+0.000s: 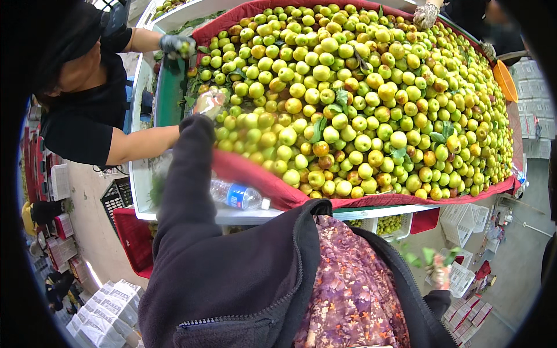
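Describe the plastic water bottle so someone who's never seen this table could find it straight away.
Start at the big heap of green and yellow fruit on the red cloth. Follow the cloth's near edge towards the left, just beside the person's dark left sleeve. The bottle lies there on its side: clear plastic, blue label, white cap, the only bottle among round fruit.
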A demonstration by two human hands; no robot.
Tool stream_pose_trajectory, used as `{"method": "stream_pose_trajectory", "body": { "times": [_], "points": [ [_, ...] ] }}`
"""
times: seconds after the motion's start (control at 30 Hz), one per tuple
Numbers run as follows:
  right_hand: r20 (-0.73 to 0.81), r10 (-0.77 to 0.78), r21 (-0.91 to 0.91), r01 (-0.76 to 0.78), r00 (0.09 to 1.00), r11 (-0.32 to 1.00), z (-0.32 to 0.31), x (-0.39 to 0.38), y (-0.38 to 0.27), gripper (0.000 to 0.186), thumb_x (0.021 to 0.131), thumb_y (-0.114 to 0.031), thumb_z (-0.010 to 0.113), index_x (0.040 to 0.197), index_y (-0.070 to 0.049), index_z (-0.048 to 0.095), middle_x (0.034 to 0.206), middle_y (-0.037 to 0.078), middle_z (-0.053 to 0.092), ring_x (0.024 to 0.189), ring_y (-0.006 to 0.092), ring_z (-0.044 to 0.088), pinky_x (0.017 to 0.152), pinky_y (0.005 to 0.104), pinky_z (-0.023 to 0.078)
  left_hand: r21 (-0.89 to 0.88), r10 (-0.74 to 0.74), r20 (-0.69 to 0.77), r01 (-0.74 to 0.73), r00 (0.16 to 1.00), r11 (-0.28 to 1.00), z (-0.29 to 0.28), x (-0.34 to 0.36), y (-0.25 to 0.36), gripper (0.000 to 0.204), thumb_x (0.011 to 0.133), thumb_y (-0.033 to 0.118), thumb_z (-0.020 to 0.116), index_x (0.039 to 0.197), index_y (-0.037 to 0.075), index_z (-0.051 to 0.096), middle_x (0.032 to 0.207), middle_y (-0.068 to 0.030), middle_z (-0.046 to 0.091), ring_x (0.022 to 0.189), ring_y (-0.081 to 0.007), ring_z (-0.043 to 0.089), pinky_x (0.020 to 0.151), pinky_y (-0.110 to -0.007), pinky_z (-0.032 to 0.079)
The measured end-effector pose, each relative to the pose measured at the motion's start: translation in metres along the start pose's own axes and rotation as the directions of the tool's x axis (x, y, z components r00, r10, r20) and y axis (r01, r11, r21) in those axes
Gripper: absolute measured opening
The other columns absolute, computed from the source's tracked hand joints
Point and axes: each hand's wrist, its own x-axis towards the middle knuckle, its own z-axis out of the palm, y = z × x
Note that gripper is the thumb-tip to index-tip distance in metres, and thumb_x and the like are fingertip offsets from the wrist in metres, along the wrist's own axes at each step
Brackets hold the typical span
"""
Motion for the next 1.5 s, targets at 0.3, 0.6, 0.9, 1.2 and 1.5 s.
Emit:
{"method": "stream_pose_trajectory", "body": {
  "times": [0.3, 0.6, 0.9, 1.2, 1.5],
  "points": [
    [0.196, 0.48, -0.707, -0.216, 0.855, 0.674, 0.064, -0.023, 0.172, 0.026, 0.089, -0.023, 0.063, 0.108, -0.004, 0.061, 0.078, 0.005, 0.064, 0.056, 0.0115, 0.056, 0.048, 0.0254, 0.042, 0.651, 0.127, 0.252, -0.265, 0.959, 0.711, 0.011, -0.069, 0.04, 0.044, 0.081, 0.03, 0.068, 0.12, 0.013, 0.057, 0.121, -0.0118, 0.058, 0.107, -0.0297, 0.06, 0.089, -0.04, 0.049],
    [0.257, -0.293, -0.095, 0.325, 0.921, 0.941, 0.166, 0.004, -0.102, 0.027, 0.092, -0.017, 0.058, 0.114, -0.002, 0.062, 0.094, 0.006, 0.067, 0.063, 0.0099, 0.059, 0.055, 0.0236, 0.045, 0.362, 0.172, 0.251, -0.257, 0.953, 0.896, 0.073, -0.034, 0.131, 0.019, 0.09, 0.017, 0.054, 0.104, 0.011, 0.066, 0.11, -0.0087, 0.067, 0.099, -0.0264, 0.064, 0.089, -0.036, 0.049],
    [0.59, -0.403, 0.234, 0.33, 0.7, 0.915, 0.287, -0.026, -0.182, 0.039, 0.097, -0.024, 0.055, 0.131, -0.004, 0.053, 0.114, 0.01, 0.062, 0.094, 0.0152, 0.062, 0.079, 0.0266, 0.048, 0.502, 0.411, 0.182, -0.444, 0.893, 0.742, 0.069, -0.026, 0.137, 0.037, 0.089, 0.031, 0.053, 0.116, 0.007, 0.056, 0.105, -0.0156, 0.066, 0.093, -0.0315, 0.064, 0.083, -0.039, 0.05],
    [0.785, -0.079, 0.609, -0.742, 0.614, 0.28, 0.351, 0.006, -0.203, 0.051, 0.099, -0.04, 0.038, 0.138, -0.007, 0.041, 0.134, 0.021, 0.049, 0.111, 0.0404, 0.055, 0.066, 0.0333, 0.06, 0.126, 0.734, 0.118, -0.744, 0.669, 0.657, 0.129, -0.071, 0.225, 0.036, 0.094, 0.027, 0.056, 0.125, 0.009, 0.057, 0.117, -0.0135, 0.062, 0.102, -0.0298, 0.061, 0.088, -0.038, 0.049],
    [0.779, -0.328, 0.625, -0.617, 0.535, 0.478, 0.354, 0.021, -0.153, 0.03, 0.092, -0.03, 0.06, 0.11, -0.006, 0.062, 0.101, 0.007, 0.066, 0.067, 0.0147, 0.062, 0.054, 0.0237, 0.05, 0.488, 0.626, 0.409, -0.739, 0.664, 0.464, 0.214, 0.042, 0.223, 0.056, 0.087, 0.036, 0.057, 0.135, 0.008, 0.048, 0.134, -0.0164, 0.05, 0.125, -0.0309, 0.047, 0.106, -0.038, 0.038]
  ]
}}
